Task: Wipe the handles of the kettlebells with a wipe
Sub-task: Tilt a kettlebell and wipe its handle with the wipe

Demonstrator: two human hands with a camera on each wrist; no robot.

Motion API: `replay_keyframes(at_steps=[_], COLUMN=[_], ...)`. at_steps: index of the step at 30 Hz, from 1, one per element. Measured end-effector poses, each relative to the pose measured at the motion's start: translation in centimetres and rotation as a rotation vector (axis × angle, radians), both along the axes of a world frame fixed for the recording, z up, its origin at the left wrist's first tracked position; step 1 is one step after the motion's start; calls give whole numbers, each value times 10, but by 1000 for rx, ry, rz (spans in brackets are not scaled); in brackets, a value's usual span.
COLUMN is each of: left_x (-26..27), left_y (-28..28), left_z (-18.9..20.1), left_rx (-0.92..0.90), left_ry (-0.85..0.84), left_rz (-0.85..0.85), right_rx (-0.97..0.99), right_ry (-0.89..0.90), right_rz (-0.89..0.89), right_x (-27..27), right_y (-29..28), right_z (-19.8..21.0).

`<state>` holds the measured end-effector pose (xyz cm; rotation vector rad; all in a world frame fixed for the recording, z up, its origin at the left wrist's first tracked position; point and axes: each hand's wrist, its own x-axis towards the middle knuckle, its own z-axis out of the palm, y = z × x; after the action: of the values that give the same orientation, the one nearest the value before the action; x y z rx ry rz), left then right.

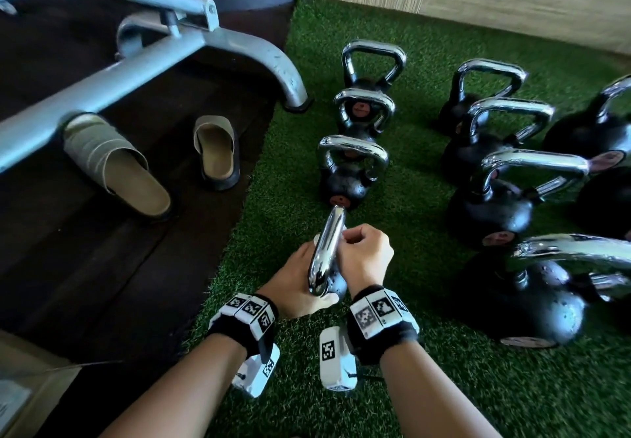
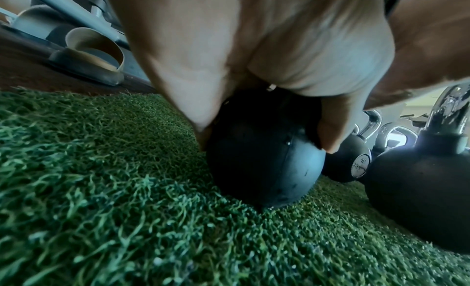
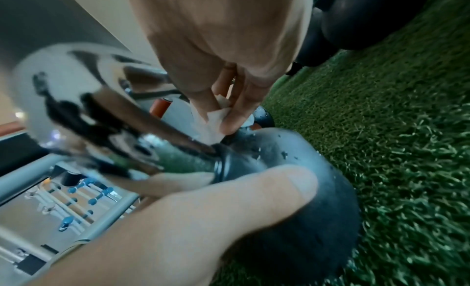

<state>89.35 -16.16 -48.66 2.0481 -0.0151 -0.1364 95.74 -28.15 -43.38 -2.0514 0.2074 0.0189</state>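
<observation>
PROGRESS: we judge wiping under way on the nearest kettlebell [image 1: 333, 284], near the turf [image 1: 392, 198] left edge; seven others stand farther in, state unknown | GRIP: left hand [image 1: 297, 284] cups its black body; right hand [image 1: 363, 260] pinches the wipe [image 3: 213, 119] against the chrome handle [image 1: 326, 253] base.
</observation>
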Motion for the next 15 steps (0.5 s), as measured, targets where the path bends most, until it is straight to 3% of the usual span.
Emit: replay_keyframes(at_steps=[6,9,12,15], left_x=[-5,-7,-13,-27], left_y=[5,5,5,8], left_z=[-3,1,5,5], left_rx=[42,173,275,341], left_ry=[-4,-7,38,-121], left_rz=[-50,-85,-79,50], right_rx=[-152,-161,-216,-288], right_ry=[-5,-349,-595,-519], right_rz=[208,285,593,910], right_x=[14,21,29,42], right_y=[-15,-33,-35,-32], right_z=[14,27,41,54])
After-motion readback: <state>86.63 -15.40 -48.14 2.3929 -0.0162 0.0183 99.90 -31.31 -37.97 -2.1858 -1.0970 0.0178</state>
